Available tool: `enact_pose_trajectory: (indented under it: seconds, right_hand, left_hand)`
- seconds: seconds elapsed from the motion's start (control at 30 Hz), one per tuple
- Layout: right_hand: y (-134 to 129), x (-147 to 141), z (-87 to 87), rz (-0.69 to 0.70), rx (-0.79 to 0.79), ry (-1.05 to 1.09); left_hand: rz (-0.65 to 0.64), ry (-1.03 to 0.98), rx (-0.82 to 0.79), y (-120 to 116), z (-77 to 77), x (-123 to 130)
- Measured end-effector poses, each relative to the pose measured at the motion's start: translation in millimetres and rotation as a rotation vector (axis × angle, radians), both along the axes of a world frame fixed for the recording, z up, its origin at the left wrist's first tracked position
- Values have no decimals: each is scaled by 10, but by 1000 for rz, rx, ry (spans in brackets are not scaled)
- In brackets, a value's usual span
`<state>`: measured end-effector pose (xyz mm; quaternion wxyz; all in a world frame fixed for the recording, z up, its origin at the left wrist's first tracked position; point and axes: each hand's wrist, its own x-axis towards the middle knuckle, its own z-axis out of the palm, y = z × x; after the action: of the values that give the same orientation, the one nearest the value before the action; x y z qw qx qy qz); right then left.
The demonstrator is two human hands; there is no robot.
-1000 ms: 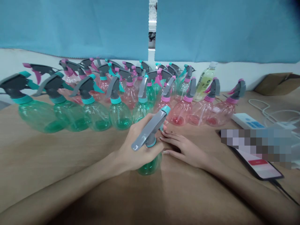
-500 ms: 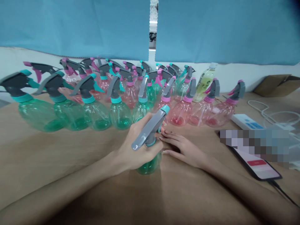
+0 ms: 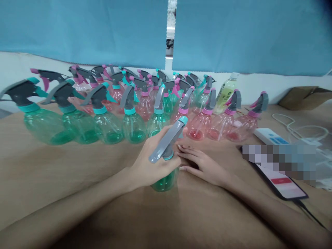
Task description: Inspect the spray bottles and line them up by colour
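A green spray bottle (image 3: pixel 166 181) with a grey trigger head and turquoise nozzle stands on the table in front of me. My left hand (image 3: pixel 151 157) is wrapped round its neck just under the head; the fingers on the far side are partly hidden. Close to the bottle's right side, my right hand (image 3: pixel 203 162) lies flat on the wooden table (image 3: pixel 98 193), fingers stretched out and holding nothing. Beyond my hands runs a front row of spray bottles, green ones (image 3: pixel 107 129) on the left and pink ones (image 3: pixel 199 126) on the right.
Several more spray bottles (image 3: pixel 116 90) crowd behind the front row, near a drink bottle with yellow-green label (image 3: pixel 227 91). At right lie a phone (image 3: pixel 287 185) on a cable, a white power strip (image 3: pixel 271 136), white cords (image 3: pixel 286 124) and brown cardboard (image 3: pixel 304 98). Blue cloth (image 3: pixel 83 34) hangs behind.
My left hand still grips the green spray bottle, whose head has shifted very slightly. Its far-side fingers have moved a little near the nozzle. My right hand stays flat; the view has shifted slightly.
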<state>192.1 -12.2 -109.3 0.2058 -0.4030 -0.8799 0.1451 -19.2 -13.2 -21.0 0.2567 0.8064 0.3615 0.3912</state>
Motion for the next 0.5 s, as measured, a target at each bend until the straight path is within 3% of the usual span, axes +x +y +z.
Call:
enact_pose_trajectory:
  seconds: [0.5]
  right_hand:
    - [2,-2,7,9,-11,-7]
  left_hand:
    - [-11,-11,-34,-5,-18,-1]
